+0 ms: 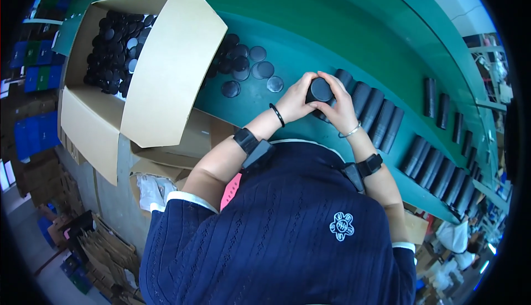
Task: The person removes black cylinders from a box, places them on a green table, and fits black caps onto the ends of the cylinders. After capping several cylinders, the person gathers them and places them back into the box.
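My left hand [295,99] and my right hand [343,109] meet over the green bench, fingers curled round opposite sides of a black disc [321,90]. Its flat round face is turned up; whether it is single or tops a stack is hidden by my fingers. Fingertips touch at the far edge and thumbs come together at the near edge. Several loose black discs [258,53] lie to the left of my left hand, some overlapping. Just right of my right hand, black cylinders [375,109] lie side by side in a slanting row.
An open cardboard box [175,67] full of black discs [113,50] stands at the left, one flap jutting over the bench [287,34]. Further right lie a second row of black cylinders [437,172] and several more near the far edge. Another carton [185,149] sits below the bench edge.
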`<action>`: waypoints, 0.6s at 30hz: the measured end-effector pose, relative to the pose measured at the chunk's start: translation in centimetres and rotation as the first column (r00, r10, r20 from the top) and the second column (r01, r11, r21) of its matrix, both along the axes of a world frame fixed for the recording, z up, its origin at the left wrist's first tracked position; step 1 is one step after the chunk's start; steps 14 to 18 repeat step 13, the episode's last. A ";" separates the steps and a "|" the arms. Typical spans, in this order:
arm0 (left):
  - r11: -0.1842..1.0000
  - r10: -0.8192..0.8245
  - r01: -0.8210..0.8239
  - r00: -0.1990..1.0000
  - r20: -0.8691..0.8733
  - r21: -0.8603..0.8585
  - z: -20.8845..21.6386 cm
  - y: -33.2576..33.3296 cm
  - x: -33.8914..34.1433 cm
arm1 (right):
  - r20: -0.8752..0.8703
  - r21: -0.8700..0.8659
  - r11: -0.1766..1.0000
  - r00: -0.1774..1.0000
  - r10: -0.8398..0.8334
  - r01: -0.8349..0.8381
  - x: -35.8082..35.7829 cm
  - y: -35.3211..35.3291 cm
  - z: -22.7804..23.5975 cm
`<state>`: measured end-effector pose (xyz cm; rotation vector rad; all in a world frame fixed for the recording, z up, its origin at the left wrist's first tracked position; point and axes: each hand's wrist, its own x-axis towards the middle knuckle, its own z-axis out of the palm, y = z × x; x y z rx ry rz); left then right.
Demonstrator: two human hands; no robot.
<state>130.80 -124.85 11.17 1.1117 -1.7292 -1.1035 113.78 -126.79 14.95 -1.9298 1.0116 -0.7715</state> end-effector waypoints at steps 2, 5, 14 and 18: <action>0.994 0.111 -0.111 0.994 -0.010 0.002 -0.2 0.7 -0.2 | 0.065 0.051 0.998 0.997 -0.028 0.025 0.7 0.2 0.4; 0.989 0.138 -0.139 0.990 -0.010 -0.049 -0.5 1.2 0.0 | 0.072 0.075 0.997 0.997 -0.038 0.032 0.8 0.3 -0.1; 0.991 0.130 -0.131 0.990 -0.052 -0.013 -0.5 0.9 -0.1 | 0.095 0.147 0.989 0.995 0.009 -0.023 0.0 -0.4 -0.7; 0.991 0.130 -0.131 0.990 -0.052 -0.013 -0.5 0.9 -0.1 | 0.095 0.147 0.989 0.995 0.009 -0.023 0.0 -0.4 -0.7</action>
